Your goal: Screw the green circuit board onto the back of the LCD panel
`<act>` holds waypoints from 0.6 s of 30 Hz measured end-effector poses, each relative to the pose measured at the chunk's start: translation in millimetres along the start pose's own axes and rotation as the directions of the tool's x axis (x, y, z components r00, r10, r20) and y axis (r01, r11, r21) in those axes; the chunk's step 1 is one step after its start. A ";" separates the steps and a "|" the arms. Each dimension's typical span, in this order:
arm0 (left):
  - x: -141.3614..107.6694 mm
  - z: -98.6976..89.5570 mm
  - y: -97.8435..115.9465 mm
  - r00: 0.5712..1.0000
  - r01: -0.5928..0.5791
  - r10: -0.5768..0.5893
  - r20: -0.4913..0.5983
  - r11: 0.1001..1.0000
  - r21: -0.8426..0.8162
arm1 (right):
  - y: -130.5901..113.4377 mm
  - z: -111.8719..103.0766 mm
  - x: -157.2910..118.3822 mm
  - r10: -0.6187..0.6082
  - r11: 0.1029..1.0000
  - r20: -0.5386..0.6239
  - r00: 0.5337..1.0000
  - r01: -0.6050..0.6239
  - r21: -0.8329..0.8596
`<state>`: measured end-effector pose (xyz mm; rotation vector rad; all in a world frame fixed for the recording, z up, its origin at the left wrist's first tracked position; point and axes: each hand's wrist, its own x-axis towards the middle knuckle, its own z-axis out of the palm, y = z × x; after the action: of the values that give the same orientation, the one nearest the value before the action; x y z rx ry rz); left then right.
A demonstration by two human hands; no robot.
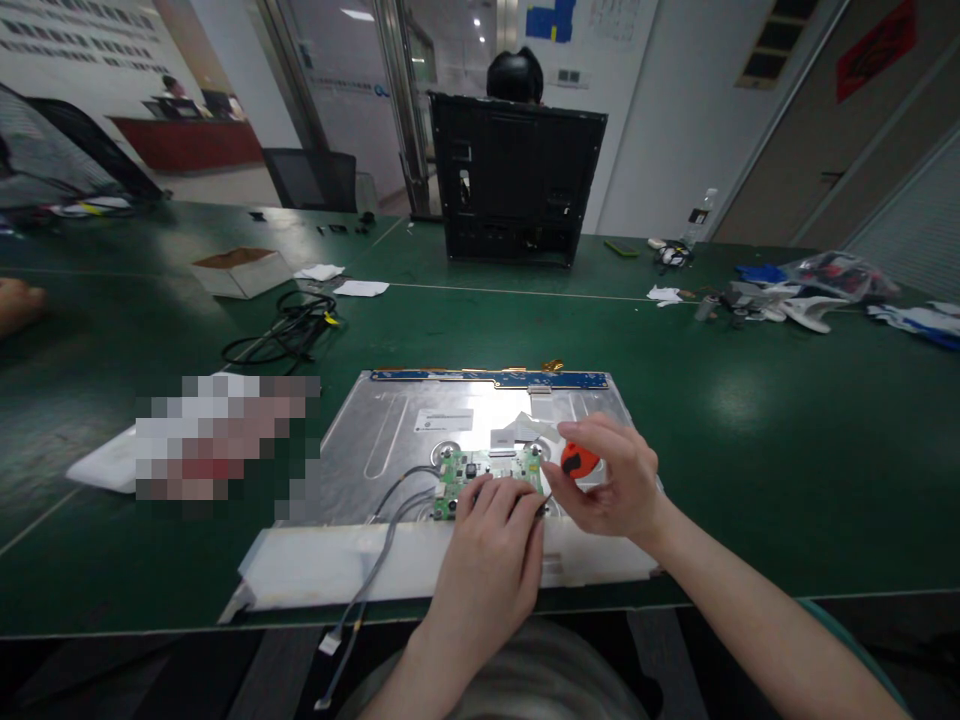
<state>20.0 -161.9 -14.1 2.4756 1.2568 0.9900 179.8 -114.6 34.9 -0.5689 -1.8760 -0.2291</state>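
Note:
A display panel (367,450) with a silvery metal back lies on the table in front of me, and a green circuit board (487,464) sits at its lower middle. My left hand (491,550) is over the board's lower part, its curled fingers close together and holding it. In my right hand (622,480) is a screwdriver (580,460) with an orange-red and black handle, its shaft slanting down toward the board's lower right corner. The tip is hidden by my fingers. Grey cables (391,535) run from the board's left side over the panel's near edge.
Left of the panel are a blurred-out white package (112,455), coiled black cables (289,325) and an open box (244,272). A large black monitor housing (517,180) stands opposite. Bagged parts (832,275) and a bottle (697,220) are at right. Another person's hand (19,305) shows far left.

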 end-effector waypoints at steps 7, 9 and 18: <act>0.6 1.7 0.2 1.000 -0.007 0.007 -0.016 1.000 0.013 | 0.8 -0.5 -2.7 -0.016 0.999 -0.010 1.000 0.015 -0.037; 0.7 1.0 0.7 1.000 -0.012 0.012 -0.020 1.000 0.004 | 0.3 -1.0 -1.2 -0.020 1.000 -0.003 1.000 0.020 -0.012; 0.7 -2.5 1.3 1.000 0.000 0.000 0.012 1.000 0.000 | -2.4 -2.0 2.3 0.004 0.997 0.049 0.999 -0.007 0.073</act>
<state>19.5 -162.5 -11.3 2.4773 1.2533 0.9734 179.7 -116.9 38.0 -0.5341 -1.9220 -0.1435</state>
